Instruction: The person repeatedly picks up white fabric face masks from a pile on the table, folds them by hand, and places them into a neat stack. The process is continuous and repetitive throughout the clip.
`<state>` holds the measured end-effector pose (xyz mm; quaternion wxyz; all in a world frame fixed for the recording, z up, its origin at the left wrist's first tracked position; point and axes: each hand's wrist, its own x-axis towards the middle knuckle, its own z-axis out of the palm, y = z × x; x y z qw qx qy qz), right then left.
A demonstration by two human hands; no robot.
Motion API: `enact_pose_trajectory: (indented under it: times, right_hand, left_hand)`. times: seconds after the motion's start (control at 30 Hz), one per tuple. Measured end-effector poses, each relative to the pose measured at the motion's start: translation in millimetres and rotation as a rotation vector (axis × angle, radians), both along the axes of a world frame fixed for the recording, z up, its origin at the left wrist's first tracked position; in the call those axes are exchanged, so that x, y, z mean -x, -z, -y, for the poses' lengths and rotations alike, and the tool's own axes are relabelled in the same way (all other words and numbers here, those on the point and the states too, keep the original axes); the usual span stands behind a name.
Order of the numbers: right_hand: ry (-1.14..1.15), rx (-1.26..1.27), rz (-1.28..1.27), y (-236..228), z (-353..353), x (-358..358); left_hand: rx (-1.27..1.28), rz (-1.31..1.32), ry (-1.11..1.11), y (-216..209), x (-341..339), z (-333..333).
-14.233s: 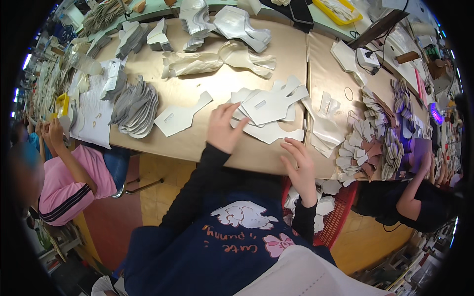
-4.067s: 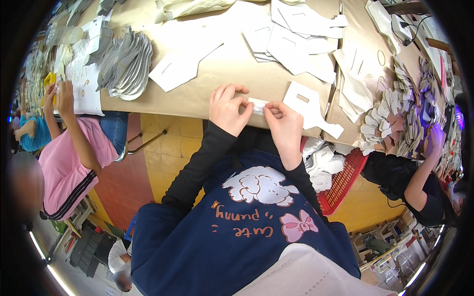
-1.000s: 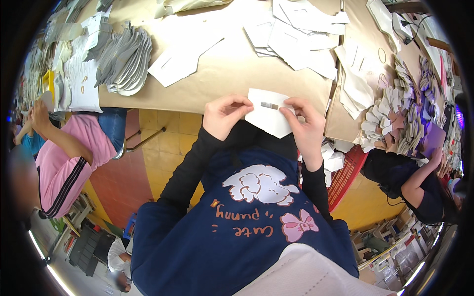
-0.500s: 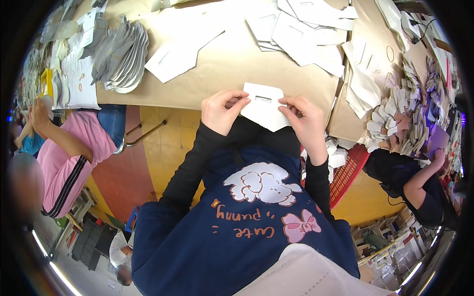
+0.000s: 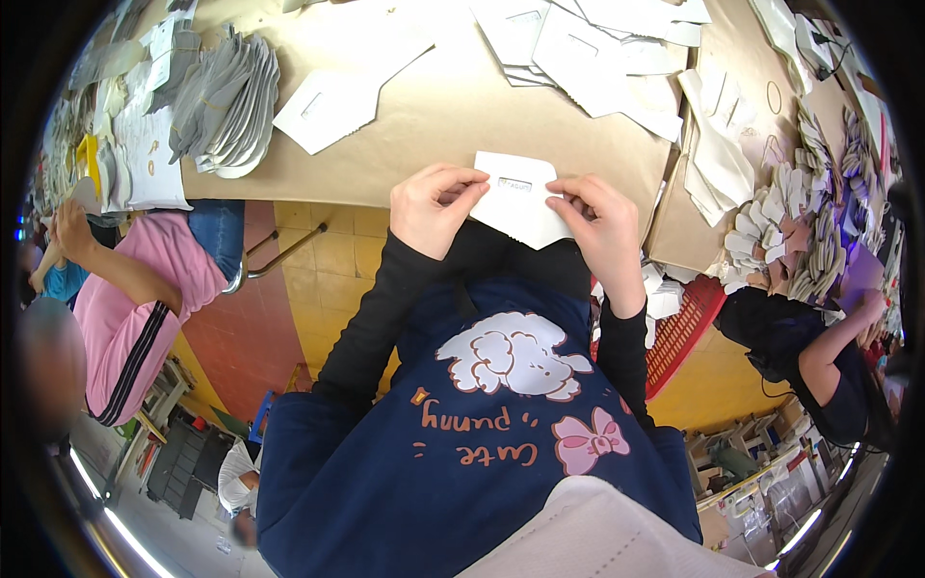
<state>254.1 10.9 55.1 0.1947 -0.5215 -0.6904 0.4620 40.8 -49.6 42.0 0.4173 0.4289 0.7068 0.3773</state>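
Between my two hands is a flat white cut piece [image 5: 525, 210] with a toothed lower edge and a small framed label. Its left edge is pinched between the thumb and forefinger of my left hand [image 5: 427, 212]. My right hand [image 5: 604, 222] grips the opposite edge in the same way. The piece is raised at the near edge of the table, its labelled face up. Farther back on the table lies another white piece [image 5: 332, 108] with a slot-like mark, and several similar pieces [image 5: 578, 60] overlap in a loose pile.
Banded bundles of grey pieces [image 5: 231, 106] stand at the left of the brown-covered table [image 5: 414, 144]. Folded white material [image 5: 718, 154] and stacks of small pieces [image 5: 761, 231] lie right. A red basket [image 5: 686, 332] sits below. Co-workers flank me, one in pink [image 5: 145, 279].
Both hands have raised the white piece slightly and tilted it, so its label shows more clearly. The grip is the same, and the view has shifted a little.
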Motion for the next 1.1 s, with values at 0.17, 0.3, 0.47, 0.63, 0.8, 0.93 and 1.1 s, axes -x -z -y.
enact_pose_trajectory:
  times: [0.17,0.3,0.47,0.63,0.8,0.93,1.1]
  right_hand:
    - [0.001,0.028,-0.015,0.9,-1.8,-0.5]
    - [-0.006,0.021,-0.004,0.9,-3.0,-1.3]
    - [-0.015,0.004,0.005,0.7,-3.6,-1.0]
    - [-0.013,0.010,0.005,0.9,-3.2,-1.0]
    - [-0.016,0.013,0.018,1.4,-2.6,-1.5]
    - [-0.019,0.008,0.018,1.8,-2.3,-1.6]
    - [-0.019,-0.002,0.021,2.8,-2.1,-1.1]
  left_hand:
    - [0.036,-0.026,0.016,-1.8,0.3,-0.7]
    - [0.045,-0.023,0.019,-1.9,0.2,-2.0]
    - [0.066,-0.023,0.025,-1.8,0.8,-3.3]
    - [0.071,-0.009,0.014,-2.1,0.7,-3.8]
    - [0.070,-0.018,0.021,-2.0,0.8,-3.9]
    - [0.071,-0.029,0.035,-1.4,1.3,-4.0]
    - [0.072,-0.035,0.034,-1.0,1.3,-4.2]
